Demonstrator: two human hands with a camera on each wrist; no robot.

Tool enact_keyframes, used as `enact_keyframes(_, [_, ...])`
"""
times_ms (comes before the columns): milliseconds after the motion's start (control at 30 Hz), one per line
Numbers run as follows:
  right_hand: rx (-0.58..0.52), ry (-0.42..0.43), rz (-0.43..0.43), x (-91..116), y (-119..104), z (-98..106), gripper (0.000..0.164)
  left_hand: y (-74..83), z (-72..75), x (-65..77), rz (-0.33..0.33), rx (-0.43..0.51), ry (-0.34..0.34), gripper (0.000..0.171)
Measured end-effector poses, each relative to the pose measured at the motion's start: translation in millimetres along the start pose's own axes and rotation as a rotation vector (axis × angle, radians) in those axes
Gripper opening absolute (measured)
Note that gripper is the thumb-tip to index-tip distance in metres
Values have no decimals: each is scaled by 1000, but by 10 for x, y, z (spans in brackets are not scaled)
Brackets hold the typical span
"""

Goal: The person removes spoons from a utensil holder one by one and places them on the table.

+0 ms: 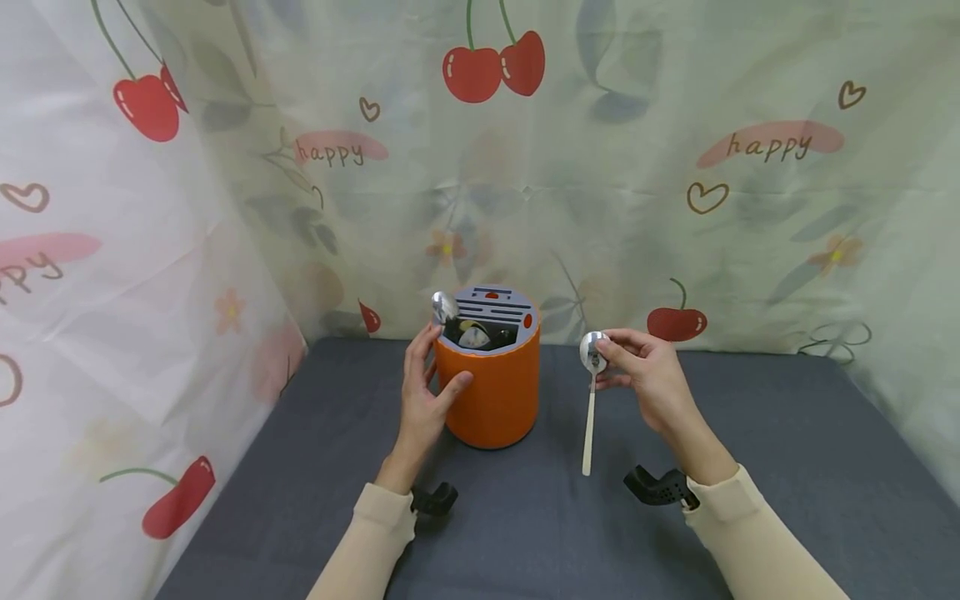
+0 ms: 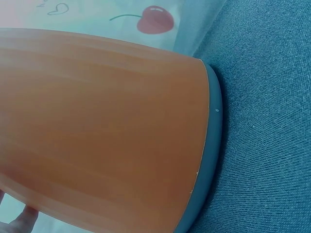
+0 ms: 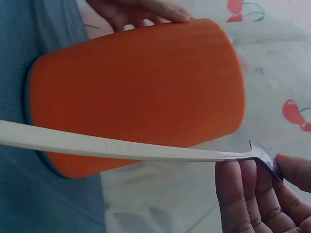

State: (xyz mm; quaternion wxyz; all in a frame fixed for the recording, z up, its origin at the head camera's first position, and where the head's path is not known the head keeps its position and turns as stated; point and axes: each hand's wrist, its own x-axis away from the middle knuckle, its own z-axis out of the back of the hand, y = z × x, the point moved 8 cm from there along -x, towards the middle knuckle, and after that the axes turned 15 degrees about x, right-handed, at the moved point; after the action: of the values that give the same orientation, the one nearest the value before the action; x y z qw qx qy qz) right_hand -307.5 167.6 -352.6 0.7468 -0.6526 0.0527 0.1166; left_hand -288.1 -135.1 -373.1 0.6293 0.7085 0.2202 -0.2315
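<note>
An orange cylindrical utensil holder (image 1: 491, 400) with a slotted grey top (image 1: 495, 304) stands upright on the table. My left hand (image 1: 423, 404) grips its left side, thumb across the front and fingers along the far side. By that hand's fingertips, a shiny spoon bowl (image 1: 444, 307) sticks up at the holder's left rim; its handle is hidden. Another spoon's bowl (image 1: 474, 337) shows inside the front opening. To the right of the holder, my right hand (image 1: 648, 375) pinches a spoon (image 3: 121, 148) by its metal bowl. The cream handle (image 1: 588, 429) hangs down, apart from the holder.
A dark grey cloth (image 1: 525, 533) covers the table. Behind and at the left hang pale curtains (image 1: 600, 208) printed with cherries, close to the table's back edge. Black wrist mounts (image 1: 660, 486) sit at both cuffs.
</note>
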Motion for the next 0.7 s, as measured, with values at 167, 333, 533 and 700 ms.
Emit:
enact_keyframes(167, [65,-20,-72,23,217,-48,38,-6,17,10,7,-1,3,71])
enact_keyframes(333, [82,-32,-114,63,399,-84,40,-15,22,16,4,3,3,70])
enact_keyframes(533, [107,-45,-173,98,641,-122,42,-34,24,9,7,8,5,70])
enact_keyframes(700, [126,-63,-281,149,934,-93,43,-32,26,10,19,5,5,70])
